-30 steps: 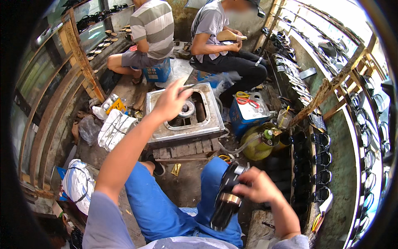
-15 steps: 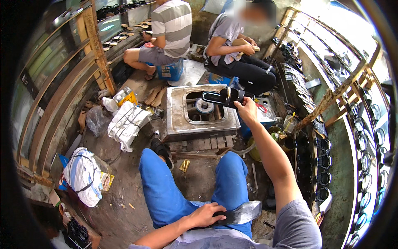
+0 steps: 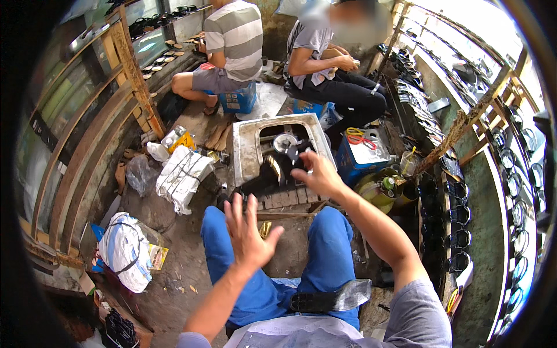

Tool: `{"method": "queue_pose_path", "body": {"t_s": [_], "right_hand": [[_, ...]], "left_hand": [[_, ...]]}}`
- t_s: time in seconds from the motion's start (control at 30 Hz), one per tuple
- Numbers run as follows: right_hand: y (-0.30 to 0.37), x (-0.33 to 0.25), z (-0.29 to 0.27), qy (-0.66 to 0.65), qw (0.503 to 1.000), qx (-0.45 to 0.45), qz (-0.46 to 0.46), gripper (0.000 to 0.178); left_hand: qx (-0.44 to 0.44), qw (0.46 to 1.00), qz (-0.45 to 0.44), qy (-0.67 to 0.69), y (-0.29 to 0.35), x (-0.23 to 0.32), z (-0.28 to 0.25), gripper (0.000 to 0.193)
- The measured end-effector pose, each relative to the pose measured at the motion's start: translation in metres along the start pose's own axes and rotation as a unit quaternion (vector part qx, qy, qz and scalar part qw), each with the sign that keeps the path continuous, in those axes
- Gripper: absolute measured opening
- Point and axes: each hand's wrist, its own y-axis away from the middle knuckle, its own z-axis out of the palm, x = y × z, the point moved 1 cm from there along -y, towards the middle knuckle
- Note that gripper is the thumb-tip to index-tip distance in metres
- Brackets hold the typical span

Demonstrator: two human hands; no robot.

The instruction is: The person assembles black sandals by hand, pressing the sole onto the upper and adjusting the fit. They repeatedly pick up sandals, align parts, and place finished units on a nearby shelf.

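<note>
Black sandal [image 3: 264,178] is hanging over the near side of the boxy metal stand [image 3: 246,152], blurred, and the right hand [image 3: 322,174] is gripping its right end between thumb and fingers. On the near left, the left hand [image 3: 250,243] is standing open, fingers spread, close beneath it; whether they are touching, I cannot tell. One dark flat piece [image 3: 316,303] is lying across the blue trousers [image 3: 329,246]. Farther right, red-handled scissors [image 3: 361,140] are resting on a blue box [image 3: 347,168].
</note>
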Motion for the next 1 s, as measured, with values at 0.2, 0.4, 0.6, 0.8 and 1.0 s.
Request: {"method": "queue_pose_path", "body": {"t_s": [0.2, 0.4, 0.6, 0.8, 1.0], "right_hand": [[0.092, -0.005, -0.035, -0.028, 0.998, -0.018, 0.045, 0.056], [0.23, -0.014, -0.045, 0.053, 0.986, -0.071, -0.142, 0.055], [0.337, -0.032, -0.023, 0.101, 0.965, -0.216, -0.112, 0.065], [0.319, -0.028, -0.038, 0.107, 0.973, -0.196, -0.065, 0.048], [0.246, -0.005, -0.127, 0.087, 0.984, -0.157, -0.011, 0.016]], "left_hand": [[-0.225, 0.966, -0.007, 0.13, -0.048, -0.016, 0.032, 0.078], [-0.145, 0.988, -0.026, 0.045, -0.105, -0.054, 0.049, 0.073], [-0.144, 0.984, -0.08, -0.073, -0.174, -0.1, 0.064, 0.077], [-0.219, 0.968, -0.106, -0.064, -0.206, -0.076, 0.088, 0.075], [-0.168, 0.977, -0.097, -0.086, -0.223, -0.051, 0.115, 0.069]]}}
